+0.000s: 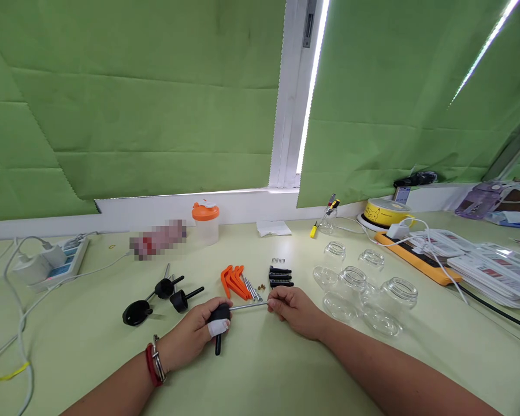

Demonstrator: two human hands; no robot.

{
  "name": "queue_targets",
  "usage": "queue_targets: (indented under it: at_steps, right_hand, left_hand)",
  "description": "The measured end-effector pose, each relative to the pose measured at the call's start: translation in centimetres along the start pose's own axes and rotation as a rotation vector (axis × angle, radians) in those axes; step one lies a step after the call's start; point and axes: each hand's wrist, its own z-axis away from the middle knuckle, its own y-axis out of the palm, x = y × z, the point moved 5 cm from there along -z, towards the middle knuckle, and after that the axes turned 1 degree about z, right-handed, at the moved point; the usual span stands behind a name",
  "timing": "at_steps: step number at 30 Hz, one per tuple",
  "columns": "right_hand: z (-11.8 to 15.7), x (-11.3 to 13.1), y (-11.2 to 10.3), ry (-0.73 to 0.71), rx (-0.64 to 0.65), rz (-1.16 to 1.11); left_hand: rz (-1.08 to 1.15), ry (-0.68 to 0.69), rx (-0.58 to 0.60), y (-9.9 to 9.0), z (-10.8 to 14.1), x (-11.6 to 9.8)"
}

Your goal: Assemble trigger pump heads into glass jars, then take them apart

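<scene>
**One black piece with a metal rod is in the hands; many parts lie separate on the surface**

The fingers of the left hand [190,335] are closed around a black plastic piece with a short handle [218,345], and a white wrapping [218,327] covers part of one finger. A thin silver metal rod [248,306] extends from this piece toward the right hand [298,313], whose fingers pinch its far end. Whether they also hold some small part there, I cannot tell.

As I judge, the work is at a rather early stage: the rod and the black piece are already together, but no complete article is visible. Just beyond the hands lie orange bent plastic pieces [236,281], silver screws [252,290], tiny brass-coloured parts [261,287], black ridged plastic parts [281,277] and a coil spring [278,260], none of them joined to the held piece. At the left there are more black plastic pieces [179,300], at least one with a metal rod. Transparent glass jars [353,278] stand at the right, without these parts attached.

The surface [260,381] is pale green. Farther back are a translucent cup with an orange lid [205,222], a white sheet of paper [273,228], a small glass with yellow-and-black tools [328,222] and a round yellow container [383,214]. An orange power strip [416,260] lies at the right, and a white one [65,266] at the left. Green blinds [147,104] cover much of the window behind.
</scene>
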Motion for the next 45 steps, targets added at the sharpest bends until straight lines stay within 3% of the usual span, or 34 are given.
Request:
queue_targets:
  at_steps: [4,10,19,26,35,41,45]
  right_hand:
    - [0.05,-0.09,-0.04,-0.002,-0.002,0.040]
    - [-0.03,-0.22,0.01,-0.043,-0.016,-0.070]
    - [0.16,0.48,0.01,-0.014,-0.005,0.081]
    - [0.02,0.02,0.00,-0.049,-0.014,-0.061]
    - [0.15,0.26,0.14,0.007,0.021,0.043]
    - [0.07,0.36,0.00,-0.073,-0.025,0.043]
    - [0.10,0.41,0.25,-0.036,0.012,0.084]
  left_hand:
    - [0.018,-0.014,0.015,0.11,0.01,0.03]
    - [0.000,-0.006,0.000,0.11,-0.05,0.08]
    - [-0.001,-0.002,0.004,0.06,0.01,-0.04]
    - [-0.031,-0.004,-0.009,0.01,0.04,-0.26]
    - [-0.006,0.004,-0.001,0.05,0.01,-0.10]
    - [-0.015,0.012,-0.009,0.02,-0.01,-0.21]
    - [-0.050,0.021,-0.007,0.00,0.08,-0.48]
